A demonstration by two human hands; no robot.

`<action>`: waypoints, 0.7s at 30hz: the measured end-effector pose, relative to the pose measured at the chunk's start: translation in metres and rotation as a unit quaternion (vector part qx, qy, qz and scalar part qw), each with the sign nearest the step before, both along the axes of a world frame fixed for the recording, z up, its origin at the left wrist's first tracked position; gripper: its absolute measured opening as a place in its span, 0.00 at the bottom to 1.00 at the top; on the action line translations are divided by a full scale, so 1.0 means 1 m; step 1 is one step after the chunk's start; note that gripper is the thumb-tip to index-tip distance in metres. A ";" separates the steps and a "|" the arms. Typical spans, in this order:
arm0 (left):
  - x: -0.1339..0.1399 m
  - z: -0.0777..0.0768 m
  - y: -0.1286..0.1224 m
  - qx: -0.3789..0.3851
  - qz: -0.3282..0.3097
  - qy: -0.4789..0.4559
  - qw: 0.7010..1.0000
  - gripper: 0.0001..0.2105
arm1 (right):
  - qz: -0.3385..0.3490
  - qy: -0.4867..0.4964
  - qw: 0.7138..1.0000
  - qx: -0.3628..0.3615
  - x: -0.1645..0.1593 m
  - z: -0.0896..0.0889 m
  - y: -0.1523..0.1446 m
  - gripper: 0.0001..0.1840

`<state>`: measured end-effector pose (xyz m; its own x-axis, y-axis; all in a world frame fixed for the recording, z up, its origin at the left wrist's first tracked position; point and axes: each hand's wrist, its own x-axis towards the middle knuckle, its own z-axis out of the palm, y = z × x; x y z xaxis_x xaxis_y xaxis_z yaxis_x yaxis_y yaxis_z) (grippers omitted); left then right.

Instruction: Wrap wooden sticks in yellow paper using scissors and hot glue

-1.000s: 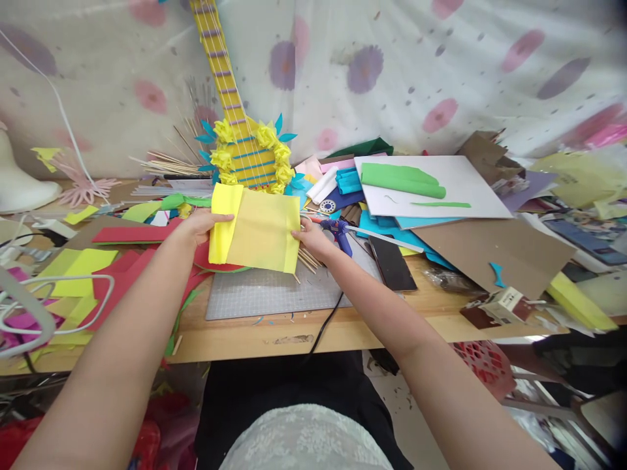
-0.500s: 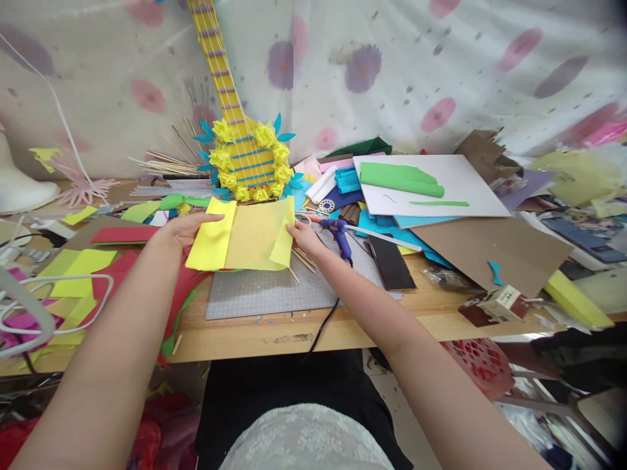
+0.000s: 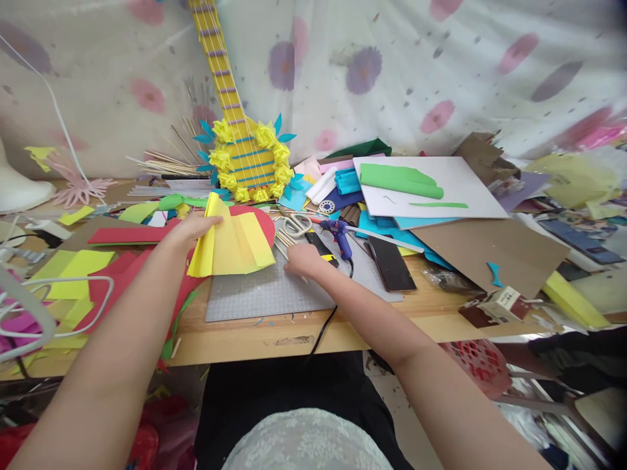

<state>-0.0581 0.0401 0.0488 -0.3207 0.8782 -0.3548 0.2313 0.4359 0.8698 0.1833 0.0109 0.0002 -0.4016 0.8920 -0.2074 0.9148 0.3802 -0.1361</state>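
Note:
My left hand [image 3: 198, 228] pinches the left edge of a yellow crepe paper sheet [image 3: 240, 245], creased and hanging over the grey cutting mat [image 3: 264, 297]. A red rounded piece [image 3: 259, 220] shows behind the sheet. With its fingers curled, my right hand [image 3: 304, 259] is down at several thin wooden sticks [image 3: 285, 238] on the mat. What lies inside those fingers is hidden. Beyond it are scissors [image 3: 296, 225], a black and yellow tool [image 3: 322, 249] and a purple glue gun [image 3: 337, 238].
A yellow paper guitar [image 3: 252, 163] trimmed with flowers leans against the curtain at the back. Right of the glue gun lies a black phone [image 3: 392, 262]. A white board [image 3: 470, 186] holds a green paper roll [image 3: 401, 180]. Yellow paper pieces [image 3: 81, 264] lie left.
My right hand has let go of the yellow sheet and moved down to the wooden sticks. The sheet's right side has swung inward, uncovering the red piece, scissors and black and yellow tool.

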 end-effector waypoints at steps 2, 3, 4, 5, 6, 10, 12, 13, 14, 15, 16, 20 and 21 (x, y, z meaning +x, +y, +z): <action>0.002 0.000 0.000 -0.001 -0.003 -0.005 1.000 0.04 | -0.041 0.039 0.998 -0.010 0.004 0.010 0.005 0.13; 0.002 0.001 0.000 0.003 -0.002 -0.006 1.000 0.03 | -0.061 0.088 0.994 -0.022 0.006 0.015 0.008 0.11; 0.003 0.001 0.000 0.009 0.002 -0.009 1.000 0.03 | -0.072 0.155 0.984 -0.041 0.007 0.020 0.011 0.10; 0.003 0.001 0.000 0.017 0.010 -0.017 1.000 0.04 | -0.076 0.228 0.969 -0.063 0.006 0.024 0.014 0.08; 0.004 0.001 0.000 0.026 0.018 -0.029 0.999 0.04 | -0.074 0.298 0.948 -0.086 0.004 0.027 0.016 0.06; 0.008 -0.001 0.003 0.048 0.037 -0.079 0.995 0.06 | -0.042 0.412 0.903 -0.114 -0.026 0.026 0.022 0.03; 0.008 -0.004 0.005 0.054 0.047 -0.081 0.994 0.07 | -0.040 0.356 0.932 -0.062 -0.046 0.023 0.023 0.05; 0.008 -0.006 0.006 0.059 0.053 -0.084 0.993 0.07 | -0.045 0.313 0.948 -0.038 -0.054 0.021 0.023 0.07; 0.008 -0.008 0.006 0.064 0.062 -0.090 0.992 0.08 | -0.054 0.270 0.961 -0.017 -0.062 0.020 0.022 0.10; 0.008 -0.010 0.006 0.072 0.071 -0.102 0.990 0.08 | -0.066 0.231 0.971 0.002 -0.069 0.018 0.022 0.13; 0.008 -0.012 0.006 0.081 0.081 -0.117 0.987 0.08 | -0.077 0.197 0.977 0.018 -0.073 0.016 0.021 0.17; 0.011 -0.017 0.004 0.098 0.094 -0.167 0.976 0.08 | -0.076 0.123 0.988 0.048 -0.078 0.007 0.020 0.33; 0.012 -0.017 0.003 0.096 0.085 -0.175 0.976 0.08 | -0.066 0.115 0.990 0.049 -0.076 0.004 0.020 0.33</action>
<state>-0.0465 0.0427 0.0315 -0.3559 0.8840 -0.3031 -0.1565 0.2633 0.9519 0.1075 0.0310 0.0045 -0.3078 0.9509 -0.0341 0.9059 0.2819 -0.3159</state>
